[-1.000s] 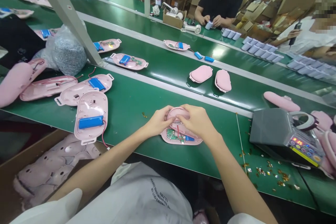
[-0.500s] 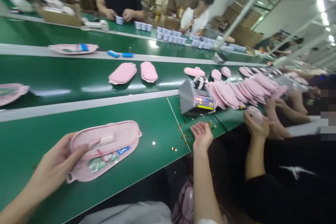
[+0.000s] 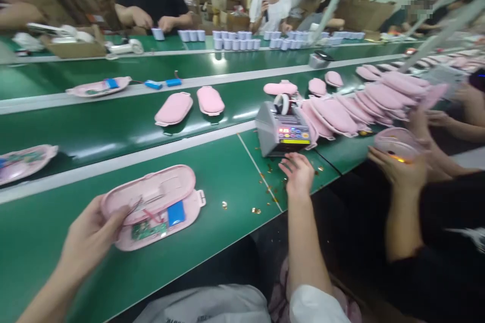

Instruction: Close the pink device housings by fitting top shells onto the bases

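Note:
My left hand [image 3: 89,234] grips the left end of an opened pink case [image 3: 151,194], its thumb over the upper shell. The lower shell shows a green circuit board [image 3: 146,230], red wires and a blue battery [image 3: 176,213]. My right hand [image 3: 299,174] is palm up with its fingers apart and nothing visible in it. It is just below the front of a grey tape dispenser [image 3: 282,128] with a lit display. Small copper-coloured pieces [image 3: 256,210] are scattered on the green table left of this hand.
Overlapping pink cases [image 3: 333,113] lie right of the dispenser. Closed pink cases [image 3: 174,109] sit on the green belt [image 3: 125,121] beyond. At right, a person's hands [image 3: 407,166] hold a pink shell. People work behind rows of white cups [image 3: 237,43].
The view has shifted. The case in my left hand is tilted differently, showing more of the blue battery. My right hand is nearer the dispenser. The neighbour's shell now shows an orange glow.

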{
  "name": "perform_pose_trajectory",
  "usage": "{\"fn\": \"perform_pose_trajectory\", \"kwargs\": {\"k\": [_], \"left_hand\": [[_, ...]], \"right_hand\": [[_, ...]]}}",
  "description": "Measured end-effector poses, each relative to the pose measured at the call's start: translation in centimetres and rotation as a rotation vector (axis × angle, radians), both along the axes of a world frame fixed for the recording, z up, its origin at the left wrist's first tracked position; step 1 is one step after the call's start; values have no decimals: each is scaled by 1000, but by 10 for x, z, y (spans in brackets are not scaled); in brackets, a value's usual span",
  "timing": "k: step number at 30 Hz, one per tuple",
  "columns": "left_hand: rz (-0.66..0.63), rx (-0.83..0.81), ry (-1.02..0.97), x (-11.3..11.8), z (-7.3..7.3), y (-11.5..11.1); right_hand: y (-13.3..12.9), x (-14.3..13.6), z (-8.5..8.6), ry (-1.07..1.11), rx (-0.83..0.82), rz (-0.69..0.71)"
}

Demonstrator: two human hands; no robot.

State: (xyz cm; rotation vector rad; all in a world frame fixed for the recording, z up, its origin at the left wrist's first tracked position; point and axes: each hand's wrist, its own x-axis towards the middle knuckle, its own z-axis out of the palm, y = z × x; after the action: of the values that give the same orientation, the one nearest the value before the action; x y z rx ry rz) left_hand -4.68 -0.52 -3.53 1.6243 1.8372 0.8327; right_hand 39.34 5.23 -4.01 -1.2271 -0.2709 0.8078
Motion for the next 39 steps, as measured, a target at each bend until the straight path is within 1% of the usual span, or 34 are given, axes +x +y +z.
{"fn": "perform_pose_trajectory", "kwargs": {"k": [1, 3, 4, 5, 6, 8, 10, 11, 13, 15, 18, 20, 21, 23, 27, 30, 32, 35, 37, 39], "left_hand": [[105, 3, 24, 11, 7, -3], [83, 27, -70, 28, 15, -5], [64, 21, -112, 33, 16, -5], [50, 23, -156, 34, 16, -4], [33, 26, -199, 34, 14, -3], [-1, 38, -274, 31, 10, -3], [-40, 65, -345, 28, 5, -5], [-55, 79, -375, 27, 3, -6], [-76, 101, -421, 27, 0, -8], [-77, 111, -446, 27, -1, -10], [-69, 114, -467, 27, -1, -11], [-67, 115, -477, 26, -1, -12], [-68, 112, -480, 25, -1, -12], [-67, 103, -484, 24, -2, -13], [-83, 96, -486, 24, -2, -14], [-106, 92, -486, 23, -2, -14], [-113, 80, -480, 22, -2, -15], [-103, 77, -476, 22, 0, -16], [-86, 90, -478, 22, 2, -18], [-72, 88, -467, 23, 3, -20]], "right_hand": [[-6, -4, 0, -22, -4, 4], [-18, -19, 2, -157, 28, 54], [-23, -31, 5, -279, 68, 123], [-27, -47, 10, -427, 127, 224], [-30, -65, 16, -588, 200, 358], [-30, -109, 32, -893, 360, 663], [-23, -158, 46, -1148, 505, 922], [-17, -181, 51, -1259, 554, 1022], [-3, -219, 54, -1468, 603, 1176], [9, -242, 52, -1627, 604, 1291], [20, -253, 49, -1739, 589, 1422], [22, -252, 49, -1786, 578, 1458], [22, -252, 49, -1811, 576, 1454], [19, -252, 50, -1856, 584, 1412], [12, -259, 49, -1931, 605, 1278], [7, -265, 51, -1999, 479, 1226], [5, -269, 55, -2049, 367, 1234], [7, -272, 62, -2071, 258, 1224], [11, -270, 66, -1988, 143, 1179], [15, -264, 68, -1802, 31, 1170]]}}
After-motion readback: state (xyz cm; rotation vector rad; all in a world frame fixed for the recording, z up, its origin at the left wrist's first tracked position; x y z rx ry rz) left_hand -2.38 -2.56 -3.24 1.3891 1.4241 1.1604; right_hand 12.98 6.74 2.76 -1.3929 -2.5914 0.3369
